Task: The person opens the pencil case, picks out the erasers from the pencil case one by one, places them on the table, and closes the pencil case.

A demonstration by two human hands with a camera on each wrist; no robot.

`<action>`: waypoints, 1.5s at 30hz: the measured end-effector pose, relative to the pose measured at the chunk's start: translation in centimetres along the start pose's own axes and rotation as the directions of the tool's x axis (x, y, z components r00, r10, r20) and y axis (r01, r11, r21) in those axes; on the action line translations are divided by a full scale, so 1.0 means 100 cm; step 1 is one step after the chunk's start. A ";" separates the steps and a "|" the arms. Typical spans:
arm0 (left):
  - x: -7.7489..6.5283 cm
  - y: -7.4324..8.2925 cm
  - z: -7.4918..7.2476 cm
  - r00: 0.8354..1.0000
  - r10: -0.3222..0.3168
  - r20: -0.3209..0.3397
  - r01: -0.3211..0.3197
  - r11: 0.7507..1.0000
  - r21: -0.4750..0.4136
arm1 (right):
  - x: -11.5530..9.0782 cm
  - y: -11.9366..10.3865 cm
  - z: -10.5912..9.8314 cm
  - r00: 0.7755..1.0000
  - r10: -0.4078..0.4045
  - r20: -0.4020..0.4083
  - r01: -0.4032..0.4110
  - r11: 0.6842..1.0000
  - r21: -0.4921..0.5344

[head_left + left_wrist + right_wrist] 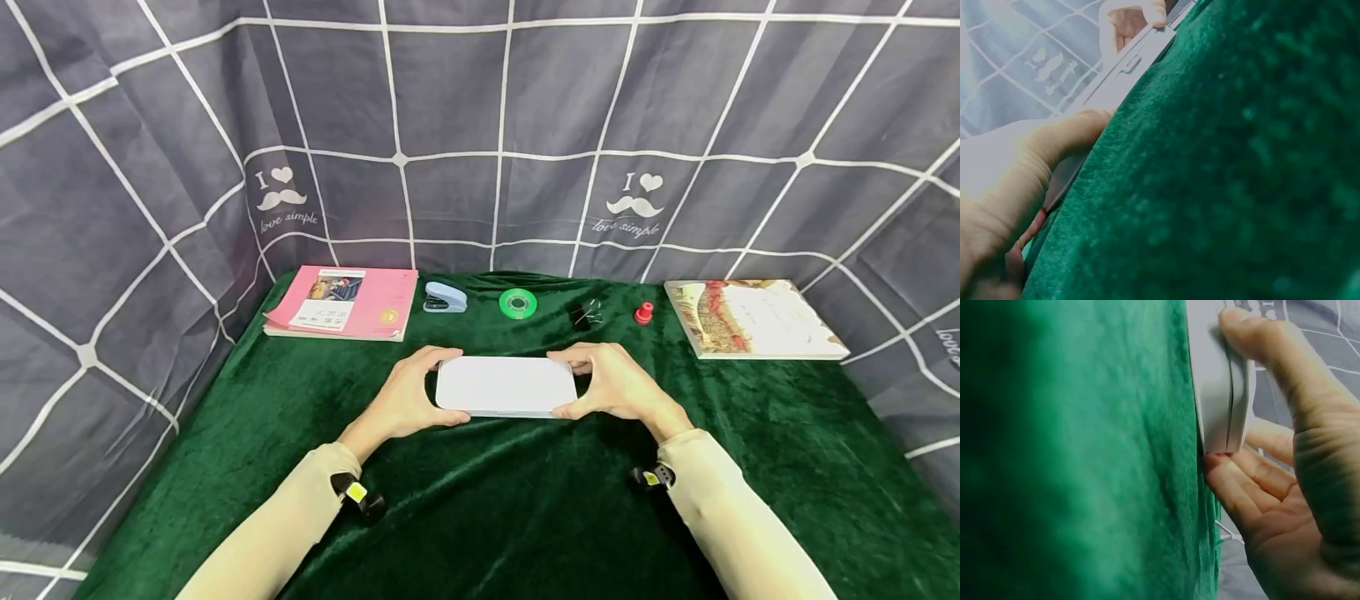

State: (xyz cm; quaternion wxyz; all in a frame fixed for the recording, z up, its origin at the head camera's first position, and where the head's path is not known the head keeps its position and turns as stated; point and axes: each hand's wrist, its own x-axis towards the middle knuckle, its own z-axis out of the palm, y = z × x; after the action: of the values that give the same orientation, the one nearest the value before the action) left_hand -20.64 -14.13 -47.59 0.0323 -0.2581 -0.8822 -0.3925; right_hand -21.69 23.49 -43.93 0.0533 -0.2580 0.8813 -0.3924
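A long white plastic case (506,386) with rounded corners lies on the green cloth in front of me, its lid down. My left hand (408,392) grips the left end, thumb on the near edge and fingers at the far side. At the other end my right hand (618,383) holds it the same way. A small latch on the case's near side (1130,64) shows in the left wrist view. The right wrist view shows a lid seam along the end of the case (1215,394), with my thumb on the near corner and fingertips behind.
Along the back, left to right, lie a pink book (375,304), a light blue stapler (446,297), a green tape roll (518,304), a black binder clip (582,316), a small red stopper-like piece (643,313) and a pale book (780,321). Behind hangs a grey gridded curtain (450,200).
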 end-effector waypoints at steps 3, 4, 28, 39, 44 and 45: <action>0.001 0.001 0.000 1.000 -0.003 0.002 0.003 1.000 0.010 | 0.003 0.002 -0.004 1.000 0.005 0.006 -0.006 1.000 0.027; 0.001 0.002 0.000 1.000 -0.007 0.003 0.007 1.000 0.015 | 0.004 0.003 -0.006 1.000 0.008 0.012 -0.008 0.999 0.045; -0.004 0.002 -0.002 0.990 -0.139 -0.015 0.136 0.984 -0.112 | 0.015 -0.020 -0.027 0.935 0.026 -0.354 -0.020 1.000 0.022; -0.004 -0.001 0.000 0.988 -0.155 -0.014 0.153 0.982 -0.111 | 0.012 -0.020 -0.005 0.981 -0.195 0.000 0.193 0.969 -0.153; -0.003 -0.001 0.001 0.989 -0.145 -0.015 0.142 0.983 -0.114 | 0.013 -0.018 -0.004 0.972 -0.234 0.021 0.233 0.955 -0.181; -0.002 -0.001 0.000 0.990 -0.141 -0.017 0.138 0.984 -0.114 | 0.013 -0.019 -0.004 0.970 -0.241 0.015 0.240 0.953 -0.184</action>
State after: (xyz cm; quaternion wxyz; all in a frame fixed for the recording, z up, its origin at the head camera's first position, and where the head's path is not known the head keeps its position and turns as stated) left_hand -20.48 -14.26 -47.76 0.0012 -0.1921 -0.8742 -0.4460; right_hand -22.16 22.05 -42.15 -0.0222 -0.3655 0.8760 -0.3139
